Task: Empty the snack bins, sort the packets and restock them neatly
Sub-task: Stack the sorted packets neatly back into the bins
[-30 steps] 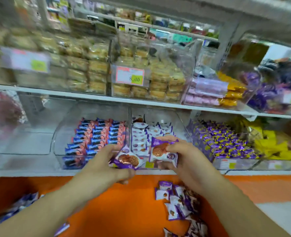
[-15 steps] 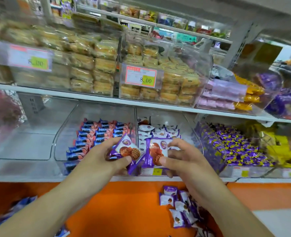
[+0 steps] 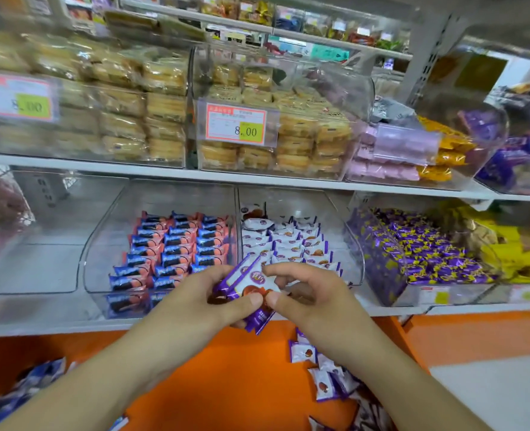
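Two purple-and-white wafer packets (image 3: 247,286), pressed face to face and held between both hands just in front of the clear bin (image 3: 344,244) on the lower shelf (image 3: 70,325). Long axis tilted, upper ends leaning up and left toward the bin's opening, lower purple ends hanging down toward the orange ledge (image 3: 220,384) beneath. Gripped from the left by the left hand (image 3: 192,301), thumb across the front faces and fingers (image 3: 223,273) curled behind. Pinched from the right by the right hand (image 3: 311,293), thumb and forefinger closed on the near edge, other fingers loosely bent. Both hands about equally near the bin; packets directly below and in front of its open mouth, so the coming move judged a short push up and forward.

Inside that bin: matching white packets (image 3: 288,244) already lined up in tidy rows, space apparently left at the front lip. Left neighbouring compartment filled with ordered rows of blue-and-pink packets (image 3: 176,244). Further left, a clear bin (image 3: 24,244) with nothing visible in it. To the right, a bin heaped with purple-and-yellow sweets (image 3: 422,250).

Below on the orange ledge, a loose pile of the same purple-and-white packets (image 3: 322,377) waiting near the right forearm, and more blue packets (image 3: 18,390) at lower left. On the shelf above, bins of wrapped golden cakes (image 3: 294,141) behind a price tag (image 3: 236,126) reading 8.00. Restocking judged partway done.
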A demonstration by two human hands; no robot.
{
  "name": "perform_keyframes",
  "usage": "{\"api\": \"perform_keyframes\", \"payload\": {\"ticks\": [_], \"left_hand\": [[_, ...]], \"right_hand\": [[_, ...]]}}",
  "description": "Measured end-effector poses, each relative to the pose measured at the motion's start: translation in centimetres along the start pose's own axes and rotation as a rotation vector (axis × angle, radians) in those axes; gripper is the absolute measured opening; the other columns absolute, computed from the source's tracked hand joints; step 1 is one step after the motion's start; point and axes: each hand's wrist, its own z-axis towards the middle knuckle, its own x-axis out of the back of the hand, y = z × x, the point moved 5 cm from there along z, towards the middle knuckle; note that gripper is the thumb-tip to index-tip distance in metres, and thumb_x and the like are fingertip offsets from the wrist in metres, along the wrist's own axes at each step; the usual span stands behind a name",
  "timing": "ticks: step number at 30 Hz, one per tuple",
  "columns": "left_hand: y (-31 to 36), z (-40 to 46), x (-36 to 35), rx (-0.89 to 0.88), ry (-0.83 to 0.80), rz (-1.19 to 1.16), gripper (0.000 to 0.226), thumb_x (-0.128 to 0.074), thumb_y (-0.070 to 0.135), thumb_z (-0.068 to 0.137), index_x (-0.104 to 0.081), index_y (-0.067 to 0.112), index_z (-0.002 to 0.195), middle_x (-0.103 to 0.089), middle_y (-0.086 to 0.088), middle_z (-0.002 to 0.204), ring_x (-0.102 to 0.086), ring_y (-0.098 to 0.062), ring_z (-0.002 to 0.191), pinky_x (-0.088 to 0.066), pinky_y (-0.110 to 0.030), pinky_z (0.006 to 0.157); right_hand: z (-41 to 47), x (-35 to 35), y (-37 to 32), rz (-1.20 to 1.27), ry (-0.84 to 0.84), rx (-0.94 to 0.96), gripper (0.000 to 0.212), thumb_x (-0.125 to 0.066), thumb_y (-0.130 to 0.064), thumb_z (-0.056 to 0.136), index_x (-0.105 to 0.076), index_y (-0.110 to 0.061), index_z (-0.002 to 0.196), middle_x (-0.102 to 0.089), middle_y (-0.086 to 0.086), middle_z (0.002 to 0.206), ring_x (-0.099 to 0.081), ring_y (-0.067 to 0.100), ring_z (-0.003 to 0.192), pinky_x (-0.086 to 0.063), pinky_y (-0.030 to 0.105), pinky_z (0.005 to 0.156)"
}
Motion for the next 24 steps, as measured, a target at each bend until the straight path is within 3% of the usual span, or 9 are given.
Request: {"api": "perform_keyframes", "payload": {"ticks": [4,9,12,15,17,21,24], "left_hand": [[0.0,0.0,-0.3,-0.011,0.031,-0.055,0.030,-0.074,0.023,0.091,-0.071,0.022,0.121,-0.079,-0.002,0.108,-0.076,-0.025,0.099,-0.059,-0.048,0.096],[0.0,-0.1,-0.5,0.002,0.066,-0.156,0.036,-0.075,0.019,0.090,-0.069,0.021,0.125,-0.078,-0.005,0.110,-0.075,-0.027,0.101,-0.058,-0.050,0.098],[-0.1,-0.1,-0.8,0.005,0.037,-0.170,0.035,-0.073,0.019,0.092,-0.069,0.024,0.127,-0.078,-0.004,0.113,-0.074,-0.024,0.105,-0.055,-0.047,0.103],[-0.1,0.2,-1.2,-0.005,0.009,-0.182,0.037,-0.072,0.017,0.093,-0.068,0.026,0.128,-0.077,0.000,0.116,-0.072,-0.017,0.110,-0.055,-0.036,0.102],[0.1,0.6,-1.4,-0.025,-0.005,-0.152,0.039,-0.073,0.018,0.092,-0.067,0.029,0.129,-0.077,0.003,0.117,-0.071,-0.014,0.112,-0.055,-0.031,0.100],[0.6,2.6,-0.7,-0.110,0.003,-0.024,0.048,-0.080,0.033,0.087,-0.064,0.041,0.131,-0.075,0.012,0.120,-0.069,-0.004,0.112,-0.053,-0.036,0.104],[0.8,4.8,0.6,-0.214,0.071,0.297,0.058,-0.068,0.059,0.084,-0.051,0.051,0.139,-0.050,0.036,0.142,-0.046,0.020,0.125,-0.040,-0.019,0.111]], "right_hand": [[0.0,0.3,0.3,-0.003,0.069,-0.014,0.025,-0.078,-0.037,0.093,-0.070,-0.046,0.114,-0.065,-0.015,0.113,-0.062,0.002,0.108,-0.053,0.031,0.095],[0.2,0.1,0.7,0.030,-0.046,-0.030,0.045,-0.080,-0.048,0.087,-0.064,-0.049,0.130,-0.065,-0.024,0.131,-0.057,-0.005,0.125,-0.052,0.032,0.105],[0.5,0.0,1.2,0.130,-0.071,-0.056,0.057,-0.084,-0.055,0.077,-0.066,-0.044,0.130,-0.068,-0.015,0.132,-0.066,0.008,0.120,-0.056,0.040,0.103],[0.9,-0.1,1.6,0.094,-0.056,-0.045,0.063,-0.089,-0.052,0.074,-0.067,-0.041,0.132,-0.069,-0.016,0.131,-0.066,0.002,0.099,-0.057,0.037,0.095],[1.3,0.1,1.9,0.070,-0.023,-0.047,0.065,-0.092,-0.052,0.071,-0.067,-0.040,0.130,-0.069,-0.014,0.130,-0.066,0.005,0.098,-0.058,0.042,0.094],[2.6,1.1,1.5,0.106,0.007,-0.002,0.051,-0.094,-0.036,0.072,-0.072,-0.041,0.118,-0.073,-0.012,0.125,-0.068,0.010,0.109,-0.056,0.046,0.098],[5.0,2.6,1.5,0.055,0.061,0.015,0.046,-0.094,-0.027,0.075,-0.072,-0.037,0.114,-0.074,-0.009,0.120,-0.069,0.012,0.110,-0.056,0.047,0.098]]}}
